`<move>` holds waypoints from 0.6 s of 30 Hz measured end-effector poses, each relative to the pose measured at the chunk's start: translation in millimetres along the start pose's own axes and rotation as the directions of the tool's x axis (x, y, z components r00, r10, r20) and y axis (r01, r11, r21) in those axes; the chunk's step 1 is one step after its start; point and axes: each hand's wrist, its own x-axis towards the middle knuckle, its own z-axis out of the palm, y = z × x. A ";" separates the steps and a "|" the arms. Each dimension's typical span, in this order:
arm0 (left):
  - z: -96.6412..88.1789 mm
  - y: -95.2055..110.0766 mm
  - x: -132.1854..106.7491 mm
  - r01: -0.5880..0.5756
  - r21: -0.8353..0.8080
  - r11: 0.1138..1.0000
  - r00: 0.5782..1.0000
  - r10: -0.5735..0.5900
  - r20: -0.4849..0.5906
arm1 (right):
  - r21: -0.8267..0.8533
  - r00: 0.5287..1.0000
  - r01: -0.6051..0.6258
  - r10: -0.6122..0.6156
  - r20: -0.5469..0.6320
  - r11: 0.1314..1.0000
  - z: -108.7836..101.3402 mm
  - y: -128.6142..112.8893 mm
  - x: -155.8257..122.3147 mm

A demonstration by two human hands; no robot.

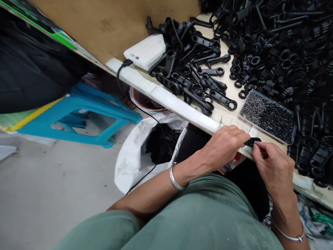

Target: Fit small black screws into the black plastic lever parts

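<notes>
My left hand (224, 146) is closed around a small black plastic part (252, 142) at the near edge of the workbench (226, 114). My right hand (273, 165) pinches the same part from the right, fingers pressed together at its end. A silver bangle sits on each wrist. Most of the part is hidden between my fingers. Just beyond the hands stands a clear tray of small dark screws (267, 116).
Piles of black plastic arms (197, 73) and ring pieces (281, 52) cover the bench. A white power bank (145, 52) with a black cable lies at the left end. Below the bench stand a white sack of black parts (156, 142) and a blue stool (85, 114).
</notes>
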 end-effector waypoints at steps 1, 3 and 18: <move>0.5 -0.2 -0.1 -0.005 0.002 1.000 1.000 0.005 -0.005 | -0.030 1.000 -0.007 0.007 0.018 1.000 0.4 -2.8 0.1; 1.6 -0.4 -0.2 -0.010 0.005 1.000 1.000 0.010 -0.015 | -0.104 0.998 -0.029 0.034 0.046 0.994 1.4 -9.3 0.3; 5.7 -2.4 -1.4 -0.015 -0.025 1.000 0.999 0.014 -0.049 | 0.267 0.774 -0.631 0.567 0.282 0.728 -8.2 -3.9 5.3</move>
